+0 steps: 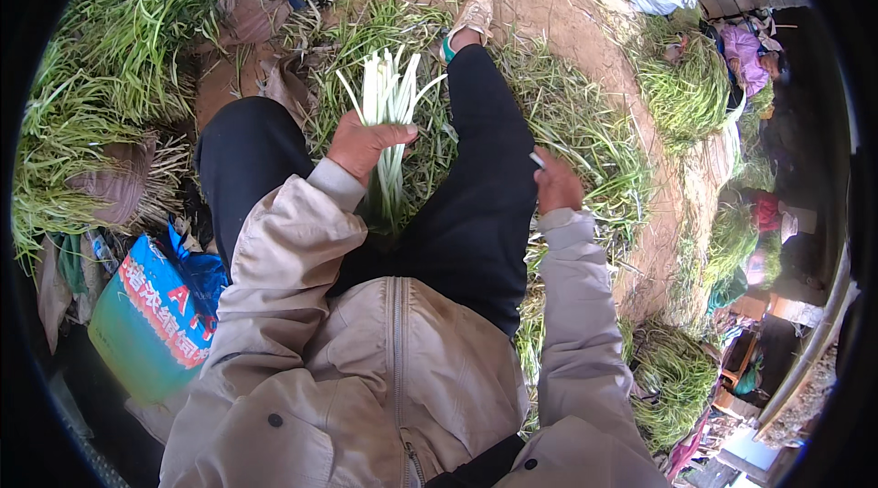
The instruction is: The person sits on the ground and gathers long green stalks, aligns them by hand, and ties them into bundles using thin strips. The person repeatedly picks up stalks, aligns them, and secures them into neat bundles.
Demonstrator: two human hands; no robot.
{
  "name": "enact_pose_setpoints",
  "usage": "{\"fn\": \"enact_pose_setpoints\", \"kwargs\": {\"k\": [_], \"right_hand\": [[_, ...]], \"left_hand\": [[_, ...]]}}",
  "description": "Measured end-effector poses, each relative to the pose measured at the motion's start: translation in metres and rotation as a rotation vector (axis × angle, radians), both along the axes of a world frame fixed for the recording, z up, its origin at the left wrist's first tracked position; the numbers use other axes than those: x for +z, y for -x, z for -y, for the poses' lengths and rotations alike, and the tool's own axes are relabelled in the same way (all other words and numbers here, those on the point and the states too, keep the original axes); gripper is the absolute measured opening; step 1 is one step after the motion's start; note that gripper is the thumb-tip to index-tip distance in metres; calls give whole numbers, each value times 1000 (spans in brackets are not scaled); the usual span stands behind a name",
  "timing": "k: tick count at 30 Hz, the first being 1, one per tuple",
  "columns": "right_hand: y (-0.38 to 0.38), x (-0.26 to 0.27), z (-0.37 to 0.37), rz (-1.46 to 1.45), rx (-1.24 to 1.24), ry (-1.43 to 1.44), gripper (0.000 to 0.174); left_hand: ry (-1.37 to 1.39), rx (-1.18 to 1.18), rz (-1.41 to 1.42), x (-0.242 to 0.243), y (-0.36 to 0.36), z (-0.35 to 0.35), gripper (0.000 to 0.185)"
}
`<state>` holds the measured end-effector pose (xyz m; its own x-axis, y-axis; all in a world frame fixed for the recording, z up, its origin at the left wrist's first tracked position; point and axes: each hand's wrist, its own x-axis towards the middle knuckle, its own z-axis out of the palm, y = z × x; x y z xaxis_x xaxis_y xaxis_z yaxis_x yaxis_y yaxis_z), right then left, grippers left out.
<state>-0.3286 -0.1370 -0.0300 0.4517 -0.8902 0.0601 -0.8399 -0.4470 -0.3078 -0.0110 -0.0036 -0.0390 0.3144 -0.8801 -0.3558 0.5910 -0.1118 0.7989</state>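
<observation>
My left hand (370, 143) is closed around a bundle of pale green stalks (389, 93), thumb across the front. The white ends fan out beyond the fist, and the greener part hangs down between my black-trousered legs. To the right, beside my knee, my right hand (557, 180) is partly curled with a small whitish object (537, 160) at its fingertips. Whether that is a stalk piece or a tool, I cannot tell. Loose green leaves and stalks (583, 124) cover the ground under and around my outstretched leg.
Large heaps of leafy green stalks (137, 28) lie at the left, some bundles wrapped in brown cloth (123, 179). A printed plastic sack (147, 323) stands by my left side. Across a dirt path (638, 241), a person in a pink top (744, 59) sits beside more heaps.
</observation>
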Motion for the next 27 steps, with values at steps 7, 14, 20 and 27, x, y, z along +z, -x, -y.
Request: {"fn": "enact_pose_setpoints", "kwargs": {"k": [7,14,20,27], "right_hand": [[41,-8,-97,378,-8,-100,46],[71,47,-115,725,-399,-868,38],[58,11,-41,860,-483,-995,39],[88,39,25,1127,-552,-591,37]], "left_hand": [[-19,28,-31,-2,-2,1,16],[-6,-46,-14,-3,6,4,20],[-17,-62,19,-5,6,1,19],[-50,-74,55,-4,4,-1,19]]}}
